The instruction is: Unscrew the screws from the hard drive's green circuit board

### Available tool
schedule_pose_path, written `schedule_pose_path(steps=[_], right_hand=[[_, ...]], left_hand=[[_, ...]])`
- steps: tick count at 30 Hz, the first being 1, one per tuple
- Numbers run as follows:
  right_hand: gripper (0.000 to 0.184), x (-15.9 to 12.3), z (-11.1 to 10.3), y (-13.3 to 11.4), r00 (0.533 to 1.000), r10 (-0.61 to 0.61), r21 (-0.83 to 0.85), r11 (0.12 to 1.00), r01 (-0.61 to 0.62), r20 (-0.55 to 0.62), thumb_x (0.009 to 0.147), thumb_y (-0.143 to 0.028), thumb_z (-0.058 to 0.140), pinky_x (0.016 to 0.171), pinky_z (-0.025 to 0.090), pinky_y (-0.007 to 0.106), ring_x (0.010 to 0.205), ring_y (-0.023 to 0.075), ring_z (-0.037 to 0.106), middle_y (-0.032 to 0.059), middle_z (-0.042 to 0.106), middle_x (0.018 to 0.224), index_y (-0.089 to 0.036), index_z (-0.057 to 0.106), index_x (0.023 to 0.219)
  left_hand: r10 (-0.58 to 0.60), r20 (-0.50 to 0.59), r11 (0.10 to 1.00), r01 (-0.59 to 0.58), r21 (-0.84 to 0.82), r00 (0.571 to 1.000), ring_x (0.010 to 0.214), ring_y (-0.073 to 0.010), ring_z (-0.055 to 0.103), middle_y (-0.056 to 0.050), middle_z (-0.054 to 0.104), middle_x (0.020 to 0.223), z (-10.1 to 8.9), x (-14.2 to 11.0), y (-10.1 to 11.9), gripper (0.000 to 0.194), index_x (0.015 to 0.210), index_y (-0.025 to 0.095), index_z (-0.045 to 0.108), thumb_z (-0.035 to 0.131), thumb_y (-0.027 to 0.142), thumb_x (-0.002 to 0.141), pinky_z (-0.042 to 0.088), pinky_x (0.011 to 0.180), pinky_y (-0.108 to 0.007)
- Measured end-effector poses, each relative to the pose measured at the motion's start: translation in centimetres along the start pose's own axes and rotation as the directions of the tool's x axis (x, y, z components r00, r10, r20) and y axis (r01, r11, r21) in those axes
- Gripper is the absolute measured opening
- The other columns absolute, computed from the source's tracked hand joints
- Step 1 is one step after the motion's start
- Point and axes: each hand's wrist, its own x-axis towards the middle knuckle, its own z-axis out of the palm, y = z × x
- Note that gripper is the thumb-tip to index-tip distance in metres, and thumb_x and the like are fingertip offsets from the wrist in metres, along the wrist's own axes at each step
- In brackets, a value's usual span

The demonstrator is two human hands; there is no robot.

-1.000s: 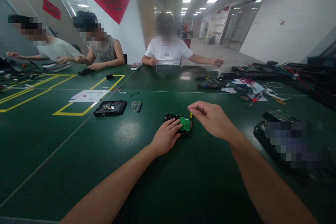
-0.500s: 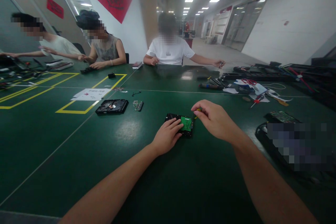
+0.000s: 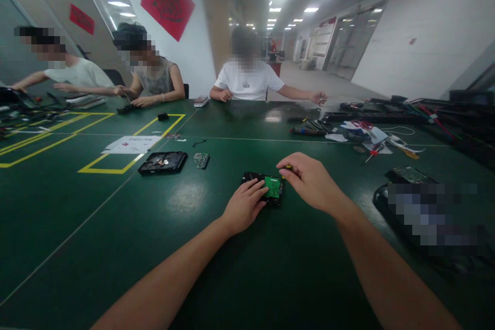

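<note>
A black hard drive (image 3: 274,199) with a green circuit board (image 3: 274,185) on its upper face lies on the dark green table. Across its left part rests my left hand (image 3: 243,205), palm down and fingers spread, covering some of the casing. My right hand (image 3: 302,178) is closed, thumb and fingers pinching a small yellow tool that looks like a screwdriver (image 3: 283,176). This tool is held at the drive's far right corner. Its tip is too small to make out, so I cannot tell whether it touches the drive.
Left of the drive lie an opened black casing (image 3: 163,163) and a small circuit board (image 3: 201,160). Tools, papers and cables (image 3: 367,136) are heaped at the right, beyond a blurred-out pile (image 3: 433,214). A person in white (image 3: 247,80) sits opposite; two others sit at the left.
My right hand has shifted slightly left, bringing the yellow screwdriver nearer the drive's corner. The left hand stays on the drive. The camera has tilted up a little.
</note>
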Motion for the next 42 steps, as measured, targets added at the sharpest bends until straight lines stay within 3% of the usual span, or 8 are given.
schedule_pose_path(steps=[6, 11, 14, 20, 25, 29, 34, 42], right_hand=[[0.023, 0.0, 0.4, 0.1, 0.999, 0.031, 0.033, 0.999, -0.03, -0.014, 0.103, -0.028, 0.056, 0.09, 0.05, 0.036, 0.099, 0.0206, 0.067, 0.0066, 0.071, 0.106, -0.025, 0.078, 0.109], [0.024, -0.1, 0.1, 0.0, 0.989, 0.144, 0.029, 0.989, -0.143, -0.015, 0.1, -0.023, 0.059, 0.078, 0.049, 0.032, 0.083, 0.0177, 0.068, 0.0059, 0.073, 0.108, -0.022, 0.069, 0.121], [0.017, -0.2, -0.1, -0.1, 0.978, 0.211, 0.045, 0.977, -0.211, -0.001, 0.099, -0.025, 0.058, 0.069, 0.048, 0.03, 0.071, 0.0157, 0.065, 0.0041, 0.073, 0.097, -0.022, 0.067, 0.113], [0.017, 0.0, -0.4, 0.1, 0.992, 0.124, 0.045, 0.991, -0.124, -0.01, 0.1, -0.033, 0.058, 0.072, 0.048, 0.03, 0.079, 0.0165, 0.065, 0.005, 0.068, 0.098, -0.024, 0.073, 0.098], [0.02, -0.2, -0.6, 0.0, 0.99, 0.139, 0.118, 0.983, -0.142, 0.036, 0.1, -0.026, 0.057, 0.07, 0.049, 0.03, 0.072, 0.0139, 0.066, 0.0047, 0.072, 0.108, -0.024, 0.071, 0.114], [0.017, -0.2, -0.5, -0.1, 0.983, 0.179, 0.109, 0.977, -0.183, 0.047, 0.099, -0.028, 0.058, 0.066, 0.047, 0.029, 0.068, 0.0153, 0.063, 0.0015, 0.072, 0.086, -0.023, 0.07, 0.11], [0.013, -0.1, -0.7, -0.1, 0.995, 0.1, 0.104, 0.989, -0.102, 0.03, 0.098, -0.03, 0.06, 0.071, 0.049, 0.029, 0.081, 0.0163, 0.066, 0.0044, 0.071, 0.102, -0.024, 0.072, 0.098], [0.025, -0.3, -0.4, 0.1, 0.981, 0.169, 0.148, 0.972, -0.181, 0.095, 0.101, -0.031, 0.055, 0.067, 0.049, 0.03, 0.072, 0.0161, 0.066, 0.0024, 0.073, 0.091, -0.024, 0.068, 0.121]], left_hand=[[0.006, -0.009, 1.0, -0.006, 0.003, 1.0, 0.152, -0.0287, 0.039, -0.008, 0.054, 0.155, 0.2, 0.0, -0.1, 0.044, 0.146, 0.023, 0.055, 0.057, 0.03, 0.103, 0.037, 0.123, -0.052], [0.009, -0.013, 1.0, -0.009, 0.001, 1.0, 0.151, -0.0286, 0.04, -0.008, 0.054, 0.156, 0.1, 0.0, 0.0, 0.044, 0.147, 0.024, 0.054, 0.057, 0.03, 0.103, 0.038, 0.122, -0.053], [0.008, -0.007, 1.0, -0.008, 0.006, 1.0, 0.151, -0.0287, 0.041, -0.008, 0.054, 0.156, 0.0, 0.0, 0.0, 0.045, 0.147, 0.024, 0.054, 0.057, 0.03, 0.103, 0.038, 0.122, -0.053], [-0.004, 0.002, 1.0, 0.004, 0.007, 1.0, 0.151, -0.0291, 0.04, -0.008, 0.053, 0.156, -0.2, 0.0, 0.1, 0.044, 0.148, 0.024, 0.054, 0.056, 0.031, 0.104, 0.038, 0.122, -0.054], [-0.002, 0.0, 1.0, 0.002, -0.003, 1.0, 0.151, -0.0293, 0.04, -0.008, 0.053, 0.156, 0.1, 0.0, -0.1, 0.045, 0.148, 0.025, 0.053, 0.057, 0.031, 0.103, 0.038, 0.122, -0.054], [-0.003, 0.0, 1.0, 0.003, -0.009, 1.0, 0.151, -0.0288, 0.04, -0.007, 0.053, 0.156, 0.1, 0.0, 0.0, 0.045, 0.148, 0.025, 0.054, 0.058, 0.031, 0.103, 0.038, 0.122, -0.054], [-0.012, 0.005, 1.0, 0.012, -0.007, 1.0, 0.151, -0.0292, 0.041, -0.008, 0.054, 0.156, -0.2, 0.0, 0.1, 0.044, 0.146, 0.024, 0.055, 0.058, 0.031, 0.103, 0.038, 0.122, -0.054], [-0.019, 0.002, 1.0, 0.019, -0.016, 1.0, 0.15, -0.029, 0.041, -0.008, 0.054, 0.156, -0.4, 0.1, 0.3, 0.043, 0.146, 0.024, 0.056, 0.058, 0.03, 0.103, 0.039, 0.122, -0.053]])
